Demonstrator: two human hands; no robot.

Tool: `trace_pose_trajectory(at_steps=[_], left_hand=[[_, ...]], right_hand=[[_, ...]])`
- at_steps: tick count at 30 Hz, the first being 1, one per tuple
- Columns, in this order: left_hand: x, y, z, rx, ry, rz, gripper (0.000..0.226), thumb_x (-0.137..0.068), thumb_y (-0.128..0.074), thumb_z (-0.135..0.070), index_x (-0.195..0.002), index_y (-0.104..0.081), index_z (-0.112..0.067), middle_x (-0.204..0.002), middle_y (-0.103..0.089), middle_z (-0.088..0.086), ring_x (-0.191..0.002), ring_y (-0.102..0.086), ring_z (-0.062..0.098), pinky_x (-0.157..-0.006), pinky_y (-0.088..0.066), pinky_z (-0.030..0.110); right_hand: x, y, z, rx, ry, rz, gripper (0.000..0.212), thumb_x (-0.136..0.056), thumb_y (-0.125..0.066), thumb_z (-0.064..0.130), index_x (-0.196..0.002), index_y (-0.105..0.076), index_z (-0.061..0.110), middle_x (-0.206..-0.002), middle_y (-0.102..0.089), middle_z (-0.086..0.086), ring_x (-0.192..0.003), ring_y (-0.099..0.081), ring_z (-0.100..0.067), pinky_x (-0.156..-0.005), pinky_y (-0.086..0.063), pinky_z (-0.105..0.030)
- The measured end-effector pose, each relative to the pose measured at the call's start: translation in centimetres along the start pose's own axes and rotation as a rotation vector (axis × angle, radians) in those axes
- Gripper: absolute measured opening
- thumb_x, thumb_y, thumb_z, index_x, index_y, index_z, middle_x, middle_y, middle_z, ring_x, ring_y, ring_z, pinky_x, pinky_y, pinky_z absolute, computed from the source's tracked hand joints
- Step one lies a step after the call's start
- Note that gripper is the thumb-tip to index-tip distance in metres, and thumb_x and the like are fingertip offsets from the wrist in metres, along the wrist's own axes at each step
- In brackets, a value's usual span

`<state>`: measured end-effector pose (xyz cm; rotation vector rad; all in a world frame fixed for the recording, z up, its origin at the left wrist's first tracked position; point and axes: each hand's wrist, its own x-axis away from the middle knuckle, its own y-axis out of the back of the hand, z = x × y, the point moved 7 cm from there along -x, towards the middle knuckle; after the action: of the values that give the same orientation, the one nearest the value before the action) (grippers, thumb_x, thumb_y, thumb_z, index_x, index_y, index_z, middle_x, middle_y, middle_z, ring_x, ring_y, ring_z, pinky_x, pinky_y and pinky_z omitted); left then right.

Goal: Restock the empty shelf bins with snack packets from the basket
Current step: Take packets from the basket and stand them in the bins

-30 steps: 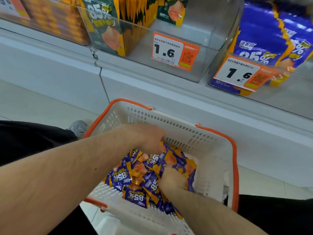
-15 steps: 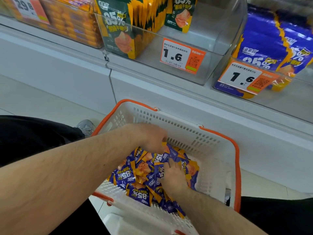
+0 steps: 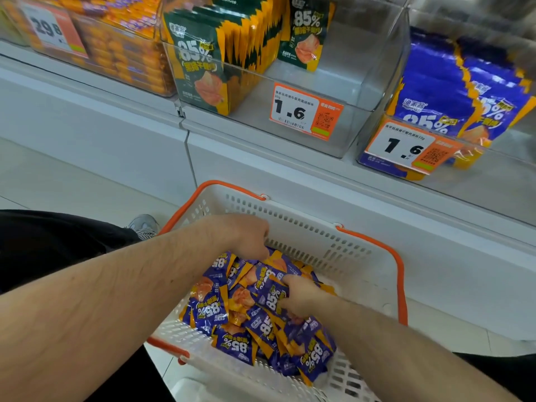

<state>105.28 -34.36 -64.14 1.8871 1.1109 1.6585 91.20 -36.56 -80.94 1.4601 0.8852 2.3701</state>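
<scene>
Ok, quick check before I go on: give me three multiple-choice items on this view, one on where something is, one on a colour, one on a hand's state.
1. Where are the loose purple packets?
A. In the white basket
B. On the floor
C. In the green-packet bin

2. What colour is the basket's rim?
A. Blue
B. Orange
C. Black

3. What is the right hand doing?
A. Hanging idle outside the basket
B. Touching a price tag
C. Gripping purple packets in the basket

Answers: 1 A, the pile lies inside the perforated walls. 2 B, an orange band runs along the top edge. 3 C, its fingers curl round packets on the pile, while the left hand reaches in at the far side.
</scene>
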Motion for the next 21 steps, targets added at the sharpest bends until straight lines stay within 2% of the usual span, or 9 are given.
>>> trace_pose_trajectory(at_steps=[2,4,6,8,10,14,16,18,21], left_hand=[[0.4,1.0,0.9,0.099,0.053,-0.071,0.052,-0.095,-0.053,-0.044,-0.136,-0.048,-0.011,-0.131,-0.057,0.007,-0.107,-0.057,0.020,-0.095,-0.047,0.034],[0.9,1.6,1.8,0.218,0.109,-0.139,0.068,-0.091,-0.052,-0.059,-0.138,-0.047,-0.011,-0.136,-0.055,0.006,-0.113,-0.056,0.022,-0.096,-0.045,0.034],[1.3,1.1,2.4,0.490,0.189,-0.148,0.088,-0.082,-0.049,-0.075,-0.141,-0.044,-0.010,-0.138,-0.053,0.007,-0.115,-0.058,0.026,-0.092,-0.049,0.037],[1.8,-0.2,1.5,0.857,0.229,-0.091,0.099,-0.070,-0.049,-0.083,-0.138,-0.046,-0.011,-0.129,-0.060,0.006,-0.101,-0.066,0.024,-0.080,-0.055,0.037],[1.9,-0.9,-0.5,1.086,0.168,-0.033,0.088,-0.066,-0.054,-0.078,-0.127,-0.055,-0.014,-0.113,-0.070,0.002,-0.091,-0.071,0.020,-0.074,-0.058,0.035],[1.6,0.2,-5.1,1.416,-0.013,-0.086,0.035,-0.085,-0.069,-0.041,-0.109,-0.063,-0.016,-0.100,-0.075,0.001,-0.088,-0.073,0.017,-0.070,-0.058,0.033],[1.4,1.6,-6.9,1.452,-0.081,-0.168,0.015,-0.088,-0.070,-0.024,-0.101,-0.067,-0.017,-0.093,-0.076,-0.001,-0.081,-0.073,0.012,-0.064,-0.054,0.027],[1.4,3.6,-8.3,1.318,-0.171,-0.330,0.007,-0.088,-0.070,-0.013,-0.093,-0.068,-0.018,-0.082,-0.075,-0.003,-0.068,-0.070,0.006,-0.059,-0.052,0.022],[2.4,6.9,-10.8,1.055,-0.354,-0.530,0.020,-0.087,-0.070,-0.005,-0.080,-0.069,-0.024,-0.068,-0.071,-0.012,-0.057,-0.062,0.001,-0.057,-0.049,0.017]], right_hand=[[1.3,3.5,1.0,-0.193,0.040,-0.069,0.049,-0.095,-0.064,0.027,-0.139,-0.045,0.013,-0.129,-0.060,-0.014,-0.108,-0.065,-0.031,-0.087,-0.056,-0.043],[3.2,7.1,1.5,-0.452,0.105,-0.203,0.027,-0.091,-0.068,0.020,-0.118,-0.061,0.016,-0.109,-0.071,-0.009,-0.091,-0.071,-0.026,-0.079,-0.059,-0.045],[5.6,10.3,1.9,-0.776,0.168,-0.298,0.017,-0.090,-0.067,0.005,-0.102,-0.066,0.017,-0.094,-0.074,-0.008,-0.075,-0.071,-0.022,-0.068,-0.059,-0.039],[7.9,13.0,1.8,-1.027,0.185,-0.377,0.019,-0.091,-0.063,-0.002,-0.102,-0.066,0.013,-0.093,-0.074,-0.011,-0.073,-0.070,-0.022,-0.068,-0.059,-0.037],[10.0,15.3,1.5,-1.183,0.199,-0.450,0.021,-0.091,-0.062,-0.002,-0.109,-0.065,0.011,-0.100,-0.073,-0.011,-0.081,-0.070,-0.024,-0.076,-0.059,-0.039],[14.1,18.6,1.1,-1.327,0.265,-0.534,0.016,-0.094,-0.059,0.002,-0.104,-0.067,0.013,-0.100,-0.074,-0.011,-0.079,-0.071,-0.024,-0.073,-0.059,-0.038],[15.7,19.6,0.6,-1.349,0.259,-0.568,0.012,-0.097,-0.058,0.009,-0.096,-0.069,0.014,-0.099,-0.074,-0.013,-0.082,-0.070,-0.027,-0.082,-0.057,-0.045],[16.8,20.7,-0.5,-1.371,0.235,-0.589,0.014,-0.099,-0.055,0.013,-0.099,-0.069,0.010,-0.098,-0.074,-0.015,-0.086,-0.071,-0.030,-0.087,-0.056,-0.049],[18.6,21.8,-2.2,-1.489,0.187,-0.523,0.021,-0.099,-0.053,0.015,-0.115,-0.065,0.006,-0.109,-0.073,-0.016,-0.093,-0.071,-0.030,-0.078,-0.060,-0.045]])
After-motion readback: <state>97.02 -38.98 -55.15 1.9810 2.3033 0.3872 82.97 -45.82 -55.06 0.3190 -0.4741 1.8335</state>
